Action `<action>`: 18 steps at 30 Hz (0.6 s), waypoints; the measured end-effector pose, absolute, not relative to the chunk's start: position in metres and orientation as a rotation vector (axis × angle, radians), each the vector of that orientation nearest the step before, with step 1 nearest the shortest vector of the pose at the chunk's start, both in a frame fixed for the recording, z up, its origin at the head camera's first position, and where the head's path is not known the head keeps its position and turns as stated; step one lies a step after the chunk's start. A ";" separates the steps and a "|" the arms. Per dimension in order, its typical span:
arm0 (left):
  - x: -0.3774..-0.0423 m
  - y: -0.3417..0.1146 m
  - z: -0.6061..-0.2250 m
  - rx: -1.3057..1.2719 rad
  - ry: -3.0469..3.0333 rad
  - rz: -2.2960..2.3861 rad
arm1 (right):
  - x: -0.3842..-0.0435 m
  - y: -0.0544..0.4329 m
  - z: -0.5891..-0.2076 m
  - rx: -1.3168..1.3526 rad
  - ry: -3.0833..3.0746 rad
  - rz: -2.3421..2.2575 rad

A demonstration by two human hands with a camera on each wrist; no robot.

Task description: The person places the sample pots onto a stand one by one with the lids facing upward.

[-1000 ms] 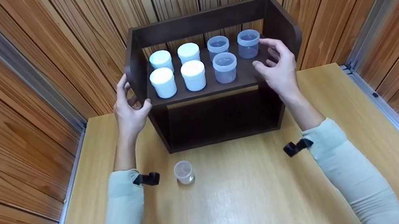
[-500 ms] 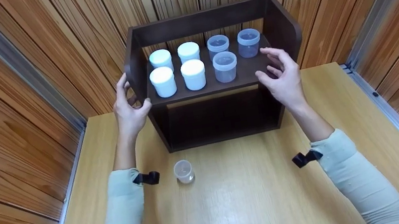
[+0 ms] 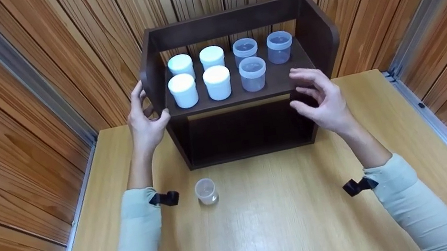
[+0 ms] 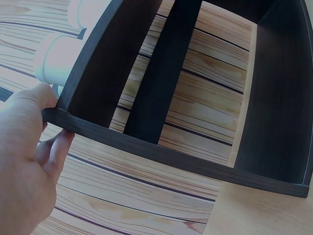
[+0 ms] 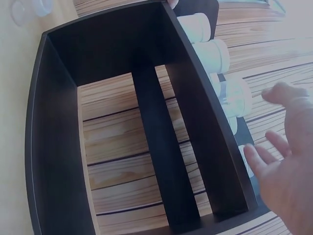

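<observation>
A dark brown two-tier shelf (image 3: 225, 19) stands on the table. My left hand (image 3: 146, 127) grips its left side panel, thumb in front and fingers behind, as the left wrist view also shows. Several white jars (image 3: 218, 83) stand in two rows on the left of the upper board. To their right are three clear plastic jars, the nearest clear jar (image 3: 253, 75) in front and the far-right clear jar (image 3: 280, 48) behind. My right hand (image 3: 324, 101), fingers parted and holding nothing, hovers before the shelf's front right corner.
A small clear plastic cup (image 3: 206, 192) stands on the wooden table (image 3: 262, 215), in front of the shelf and left of its middle. Wood-panelled walls (image 3: 2, 150) enclose the table at the back and sides. Below the upper board is a dark lower compartment (image 3: 248, 132).
My right hand has drawn back from the far-right clear jar, moving toward me and slightly right. The left hand keeps its grip on the shelf, and the jars stay in place.
</observation>
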State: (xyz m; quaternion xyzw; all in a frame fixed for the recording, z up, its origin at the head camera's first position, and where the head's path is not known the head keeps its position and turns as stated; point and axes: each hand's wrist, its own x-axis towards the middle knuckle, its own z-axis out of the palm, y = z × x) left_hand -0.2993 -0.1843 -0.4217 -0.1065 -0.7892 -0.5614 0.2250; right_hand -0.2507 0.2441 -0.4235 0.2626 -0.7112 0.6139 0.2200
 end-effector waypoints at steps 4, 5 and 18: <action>-0.299 -0.184 -0.421 -0.286 -2.174 -1.543 | -0.249 0.250 -0.427 0.856 -1.946 1.697; -0.299 -0.184 -0.421 -0.284 -2.173 -1.541 | -0.249 0.251 -0.428 0.883 -1.942 1.696; -0.299 -0.185 -0.421 -0.279 -2.193 -1.526 | -0.247 0.249 -0.445 1.188 -2.040 1.607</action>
